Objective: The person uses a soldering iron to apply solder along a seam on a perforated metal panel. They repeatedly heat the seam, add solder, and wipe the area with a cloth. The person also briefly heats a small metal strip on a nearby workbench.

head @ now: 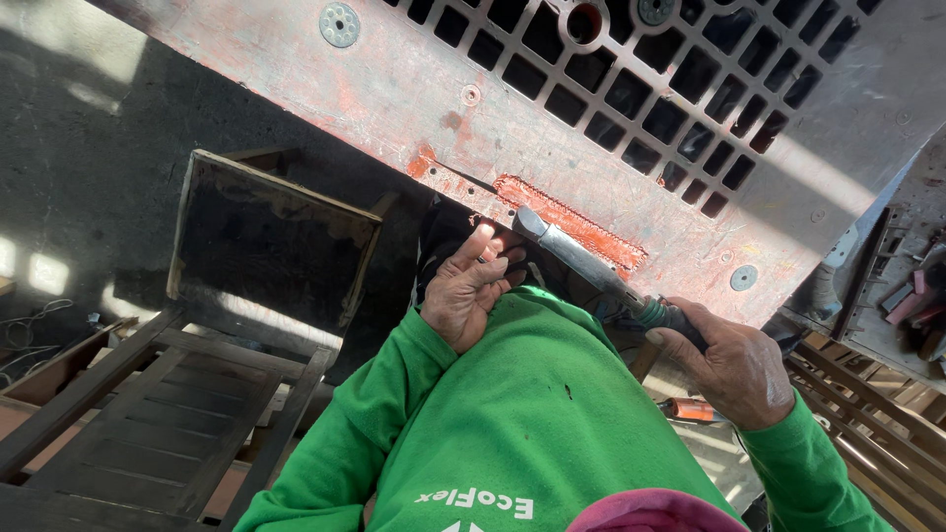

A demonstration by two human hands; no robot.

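My right hand [734,369] grips the dark handle of a long metal chisel [576,254]. Its blade tip rests at the end of a rough red-orange groove [572,222] cut near the edge of a worn reddish panel [394,89] with a grid of square holes. My left hand [471,286] sits just left of the blade tip, fingers curled loosely, touching the panel's edge and holding nothing that I can see. Both arms wear green sleeves.
A dark wooden chair-like frame [266,246] with slats stands to the left on a dark floor. An orange-handled tool [690,409] lies below my right hand. Wooden slats [867,414] and small tools [912,300] sit at the right.
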